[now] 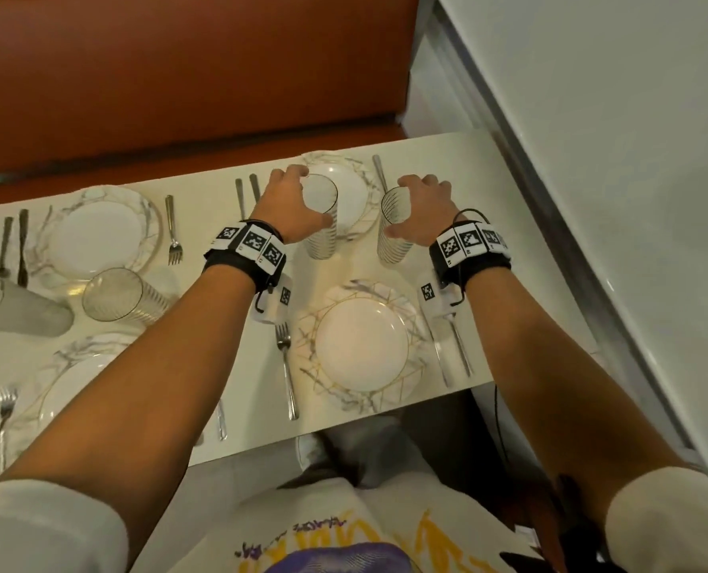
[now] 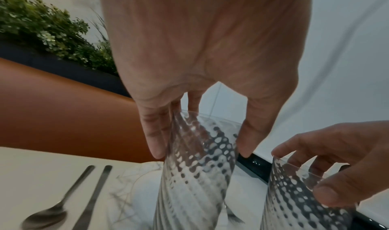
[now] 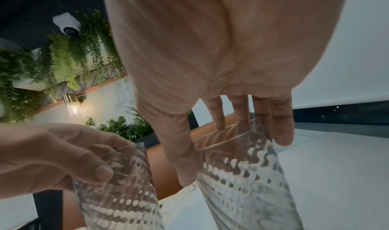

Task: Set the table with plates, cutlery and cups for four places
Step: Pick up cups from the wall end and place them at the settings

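Two tall ribbed clear glasses stand upright between the far right plate (image 1: 354, 175) and the near right plate (image 1: 362, 345). My left hand (image 1: 294, 204) grips the left glass (image 1: 321, 219) around its rim, fingers on the far side and thumb on the near side; the same glass (image 2: 195, 175) fills the left wrist view. My right hand (image 1: 424, 208) grips the right glass (image 1: 395, 229) the same way; in the right wrist view that glass (image 3: 242, 175) sits between thumb and fingers. Two more plates (image 1: 100, 231) lie at the left, each with cutlery alongside.
Two more glasses (image 1: 124, 295) stand at the left, one frosted (image 1: 13, 303). Forks (image 1: 287, 366), a spoon and knife (image 1: 453, 345) flank the plates. An orange bench (image 1: 178, 76) runs behind the table; a white wall ledge (image 1: 592, 159) borders the right edge.
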Available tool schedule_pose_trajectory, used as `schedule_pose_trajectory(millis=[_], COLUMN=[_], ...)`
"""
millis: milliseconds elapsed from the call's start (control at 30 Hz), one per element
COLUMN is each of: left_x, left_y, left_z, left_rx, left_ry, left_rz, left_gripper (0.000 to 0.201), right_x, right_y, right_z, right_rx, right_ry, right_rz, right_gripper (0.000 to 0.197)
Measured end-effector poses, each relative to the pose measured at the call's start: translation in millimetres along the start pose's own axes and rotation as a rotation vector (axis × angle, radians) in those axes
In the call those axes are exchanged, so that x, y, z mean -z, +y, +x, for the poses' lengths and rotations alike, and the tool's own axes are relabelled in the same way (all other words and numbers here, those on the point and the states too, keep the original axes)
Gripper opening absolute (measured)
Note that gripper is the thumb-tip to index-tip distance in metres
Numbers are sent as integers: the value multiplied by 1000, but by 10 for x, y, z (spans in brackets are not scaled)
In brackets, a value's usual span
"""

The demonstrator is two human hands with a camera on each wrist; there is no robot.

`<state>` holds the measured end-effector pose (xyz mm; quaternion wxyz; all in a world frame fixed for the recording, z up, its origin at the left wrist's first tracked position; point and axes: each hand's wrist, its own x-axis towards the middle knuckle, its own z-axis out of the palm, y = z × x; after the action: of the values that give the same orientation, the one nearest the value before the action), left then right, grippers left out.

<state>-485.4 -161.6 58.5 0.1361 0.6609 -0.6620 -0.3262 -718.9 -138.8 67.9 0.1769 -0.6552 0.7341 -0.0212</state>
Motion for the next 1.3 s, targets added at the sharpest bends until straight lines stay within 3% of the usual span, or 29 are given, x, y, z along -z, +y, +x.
schedule_pose_trajectory(millis=[300, 433, 800, 1033, 1300], left_x=[-66, -110, -242, -246, -184], left_y=[-390, -409, -309, -280, -293], left_z=[-276, -296, -397, -400, -484], left_rx=[140, 198, 227, 222, 238], left_ry=[13, 6, 13, 10, -27], left_rz=[50, 48, 54, 35, 50], left_gripper=[105, 108, 99, 101, 129], right_x=[-293, -296, -253, -231, -153], right_y=[103, 179, 274, 289, 231], right_z=[-203, -187, -133, -140, -163], right_rx=[-42, -39, -7, 22, 64], right_ry=[-69, -51, -125, -110, -67], right_rz=[-32, -61, -113, -90, -96], right_gripper=[85, 78, 92, 82, 88])
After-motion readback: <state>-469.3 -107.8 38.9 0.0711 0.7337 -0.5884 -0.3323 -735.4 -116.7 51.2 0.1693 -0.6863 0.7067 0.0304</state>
